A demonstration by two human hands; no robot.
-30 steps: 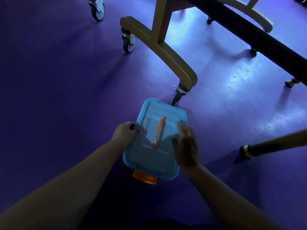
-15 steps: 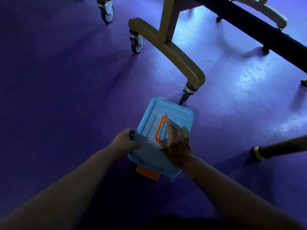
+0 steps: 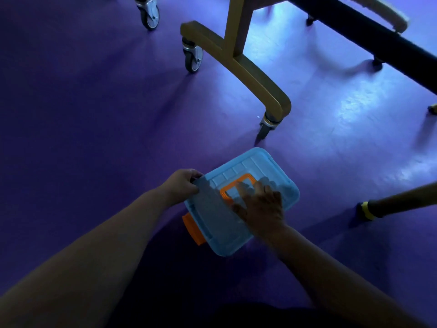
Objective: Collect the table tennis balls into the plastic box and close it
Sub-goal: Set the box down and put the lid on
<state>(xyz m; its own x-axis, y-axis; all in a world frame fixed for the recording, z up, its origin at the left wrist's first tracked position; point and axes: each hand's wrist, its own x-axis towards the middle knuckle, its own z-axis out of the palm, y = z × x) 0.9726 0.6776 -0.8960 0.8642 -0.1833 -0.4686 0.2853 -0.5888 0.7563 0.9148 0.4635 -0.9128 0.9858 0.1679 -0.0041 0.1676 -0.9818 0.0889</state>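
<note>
Plastic box [image 3: 238,204]: pale blue, lid on, resting on the purple floor [image 3: 94,114] just short of the gold table leg [image 3: 255,74]. Orange handle [image 3: 236,188] lies flat on the lid; orange latch [image 3: 192,229] projects at the near-left end of the box.

Left hand [image 3: 183,185]: clamped on the left edge of the box.

Right hand [image 3: 260,204]: fingers spread, palm flat on the lid.

Progress: no loose balls in view; collecting appears finished, closing near its end. Latching is judged unfinished.

Obscured: box contents and far-end latch not discernible; dim light.
</note>
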